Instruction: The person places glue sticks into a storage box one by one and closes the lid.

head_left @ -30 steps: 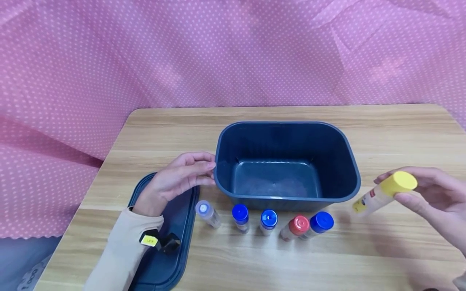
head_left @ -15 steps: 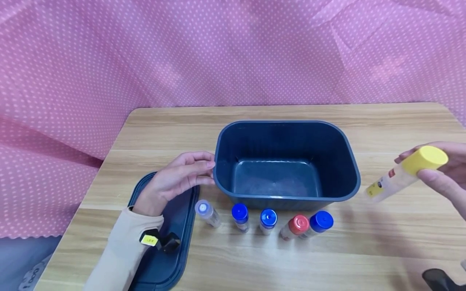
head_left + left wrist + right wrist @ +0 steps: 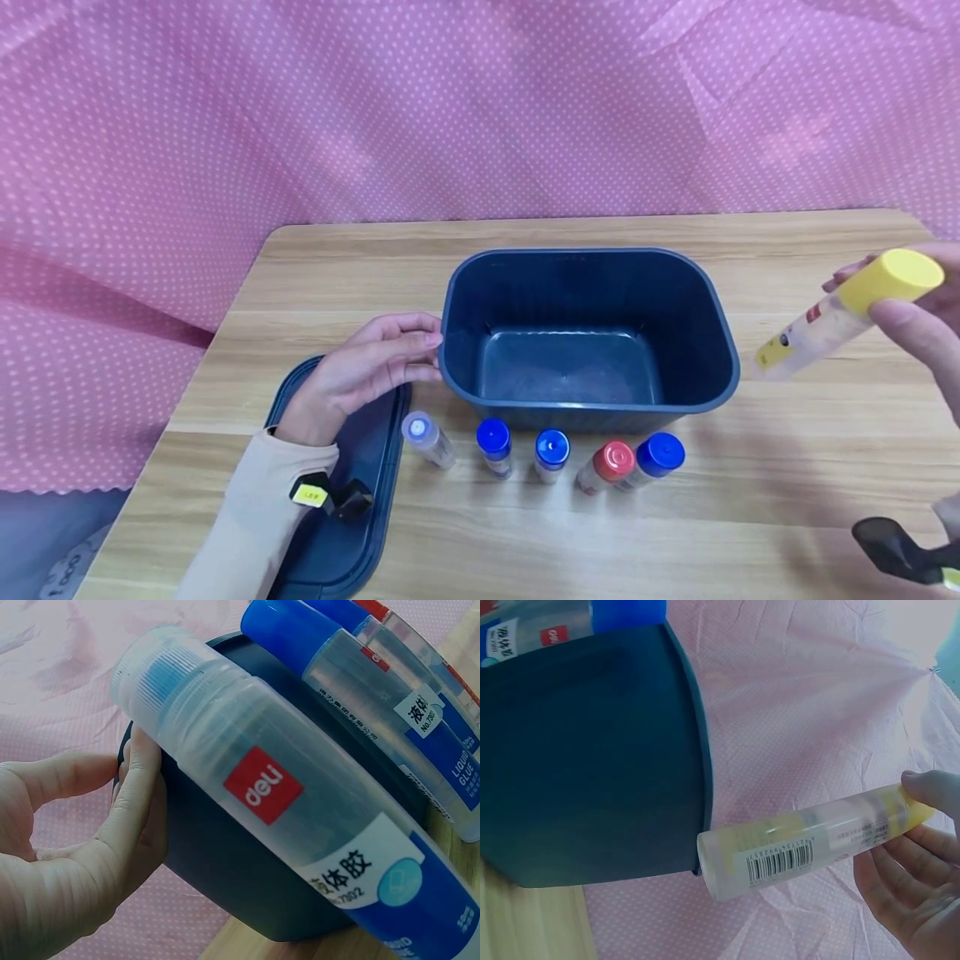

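My right hand [image 3: 926, 329] pinches a clear glue bottle with a yellow cap [image 3: 847, 311] near its cap, tilted in the air just right of a dark blue bin [image 3: 588, 262]. In the right wrist view the glue bottle [image 3: 810, 844] points its base at the bin wall [image 3: 592, 765]. My left hand [image 3: 360, 371] rests with straight fingers against the bin's left wall, and the fingers [image 3: 139, 795] touch the bin [image 3: 225, 870]. A row of glue bottles lies in front of the bin: one clear-capped [image 3: 426, 437], two blue-capped [image 3: 495, 446], one red-capped [image 3: 606, 465], another blue-capped [image 3: 654, 458].
A dark blue lid [image 3: 337, 517] lies flat on the wooden table [image 3: 525, 533] under my left forearm. Pink dotted cloth [image 3: 375, 108] hangs behind the table and off its left side. A black wrist device [image 3: 892, 546] shows at the bottom right.
My right hand has lifted the yellow-capped bottle upward and slightly to the right. The left hand and the row of bottles have stayed put.
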Demonstrator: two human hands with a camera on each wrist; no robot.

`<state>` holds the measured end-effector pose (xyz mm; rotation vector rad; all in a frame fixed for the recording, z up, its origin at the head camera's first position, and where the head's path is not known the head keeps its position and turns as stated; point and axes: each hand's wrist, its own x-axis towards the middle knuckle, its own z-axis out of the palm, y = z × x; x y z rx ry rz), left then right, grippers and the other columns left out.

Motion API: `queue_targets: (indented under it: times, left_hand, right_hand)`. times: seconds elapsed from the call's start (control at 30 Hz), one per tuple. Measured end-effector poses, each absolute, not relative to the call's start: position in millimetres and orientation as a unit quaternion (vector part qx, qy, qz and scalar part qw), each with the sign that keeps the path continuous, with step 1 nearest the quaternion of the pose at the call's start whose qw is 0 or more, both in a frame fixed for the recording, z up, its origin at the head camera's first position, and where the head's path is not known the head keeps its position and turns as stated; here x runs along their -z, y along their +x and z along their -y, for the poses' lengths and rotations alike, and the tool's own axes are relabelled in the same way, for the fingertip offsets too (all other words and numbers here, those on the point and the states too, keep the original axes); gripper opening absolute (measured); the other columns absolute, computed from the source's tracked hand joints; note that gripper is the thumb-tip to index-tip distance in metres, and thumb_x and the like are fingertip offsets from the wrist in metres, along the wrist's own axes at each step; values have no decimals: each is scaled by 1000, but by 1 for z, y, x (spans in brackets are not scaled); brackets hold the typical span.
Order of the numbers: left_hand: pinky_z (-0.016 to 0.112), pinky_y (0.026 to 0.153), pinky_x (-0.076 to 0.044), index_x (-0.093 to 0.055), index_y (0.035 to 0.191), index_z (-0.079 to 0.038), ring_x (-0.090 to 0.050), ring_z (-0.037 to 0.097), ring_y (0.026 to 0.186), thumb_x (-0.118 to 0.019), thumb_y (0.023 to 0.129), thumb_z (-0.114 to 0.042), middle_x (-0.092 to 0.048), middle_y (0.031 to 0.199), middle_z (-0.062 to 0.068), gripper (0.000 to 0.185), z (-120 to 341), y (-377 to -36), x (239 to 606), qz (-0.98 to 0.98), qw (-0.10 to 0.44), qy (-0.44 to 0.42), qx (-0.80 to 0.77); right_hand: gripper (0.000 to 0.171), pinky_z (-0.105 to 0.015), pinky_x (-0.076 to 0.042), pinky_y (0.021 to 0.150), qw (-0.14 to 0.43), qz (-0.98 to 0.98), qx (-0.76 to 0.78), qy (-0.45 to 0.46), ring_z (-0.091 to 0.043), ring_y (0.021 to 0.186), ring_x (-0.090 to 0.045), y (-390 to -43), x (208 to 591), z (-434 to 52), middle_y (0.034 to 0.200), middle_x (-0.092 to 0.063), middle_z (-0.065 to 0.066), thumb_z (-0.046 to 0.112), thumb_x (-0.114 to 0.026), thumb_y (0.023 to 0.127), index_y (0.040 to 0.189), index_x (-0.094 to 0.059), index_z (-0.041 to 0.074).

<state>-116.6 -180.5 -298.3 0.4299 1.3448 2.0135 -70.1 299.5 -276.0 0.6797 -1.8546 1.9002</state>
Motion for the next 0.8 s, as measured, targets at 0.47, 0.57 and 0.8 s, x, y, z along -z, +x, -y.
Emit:
queue_targets:
  times: [0.47,0.57,0.8]
  left_hand:
    - [29,84,-57,-63,111,-4,-69,16,89,-49,99,-3,-69,98,5,18,181,-116,299,-515,334,160,-773]
    - [29,85,-57,-62,111,-4,-69,16,90,-50,99,-3,-69,98,5,17,181,-116,298,-516,334,160,-773]
    - [29,85,-57,-62,111,-4,-69,15,89,-50,99,-3,-69,98,5,17,180,-116,298,-515,336,160,-772]
  right_hand:
    - [31,-15,-50,83,222,691,-647,232,-18,95,-68,-74,264,-289,107,-69,-18,-14,-58,87,115,-51,-23]
    - [32,-15,-51,85,223,690,-650,227,-17,96,-68,-74,263,-285,107,-70,-18,-15,-58,87,116,-50,-23]
    - [33,-16,-50,86,228,687,-651,229,-17,98,-68,-76,263,-286,109,-69,-18,-15,-57,88,118,-49,-23]
